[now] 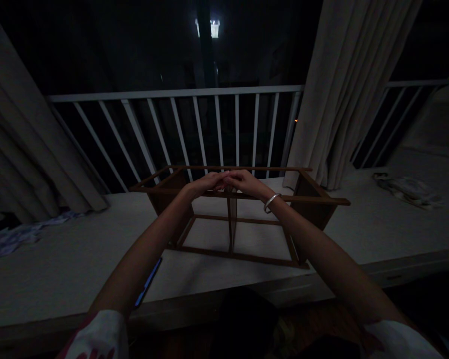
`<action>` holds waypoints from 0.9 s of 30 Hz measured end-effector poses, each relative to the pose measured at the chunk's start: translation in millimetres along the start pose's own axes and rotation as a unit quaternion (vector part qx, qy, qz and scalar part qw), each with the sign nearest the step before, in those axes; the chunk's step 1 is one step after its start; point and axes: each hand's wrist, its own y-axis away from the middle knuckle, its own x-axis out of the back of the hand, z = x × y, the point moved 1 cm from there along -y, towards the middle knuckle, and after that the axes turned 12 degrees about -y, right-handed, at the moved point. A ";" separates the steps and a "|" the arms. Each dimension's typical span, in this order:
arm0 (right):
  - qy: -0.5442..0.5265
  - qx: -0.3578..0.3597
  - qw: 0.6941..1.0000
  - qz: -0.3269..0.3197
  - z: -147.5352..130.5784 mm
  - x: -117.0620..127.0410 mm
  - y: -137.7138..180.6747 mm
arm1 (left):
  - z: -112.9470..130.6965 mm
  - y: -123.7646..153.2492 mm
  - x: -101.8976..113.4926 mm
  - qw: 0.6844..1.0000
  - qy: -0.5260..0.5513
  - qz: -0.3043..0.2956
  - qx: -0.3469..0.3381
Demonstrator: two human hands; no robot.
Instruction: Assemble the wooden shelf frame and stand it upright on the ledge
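Here you are in dim light, both arms stretched forward over a brown, open, rectangular wooden frame with a central divider (232,219), which stands on a white, flat-topped ledge (78,269) in the middle of the frame; your bare left hand (211,182) and bare right hand (247,182) meet at the centre of the picture, just above the divider, fingers bent inward and close together by the upper rails; whether either hand pinches something small between its fingers, you cannot tell in this gloom; a silver, ring-shaped bangle (272,202) circles your right wrist; below your left forearm, at lower left of centre, lies a dark, slim phone with a bluish screen (148,282), near the ledge's front edge; behind the woodwork runs a white railing with upright bars (194,92), flanked by a pale, pleated left curtain (18,114) and a matching right curtain (347,94); a crumpled, pale patterned cloth (407,191) lies at right.
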 end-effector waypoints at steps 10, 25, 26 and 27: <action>0.012 -0.015 0.999 0.033 3.0 3.2 -1.2 | -4.8 -12.4 5.8 0.985 0.169 -0.015 -0.016; -0.017 -0.051 0.998 0.045 3.5 2.6 1.1 | -2.5 -7.6 7.1 0.977 0.206 -0.009 -0.050; -0.016 -0.048 0.998 0.044 3.3 2.8 1.2 | -2.3 -7.6 6.9 0.977 0.208 -0.005 -0.049; -0.013 -0.043 0.998 0.044 3.0 2.8 1.2 | -2.3 -7.6 6.8 0.976 0.210 -0.002 -0.051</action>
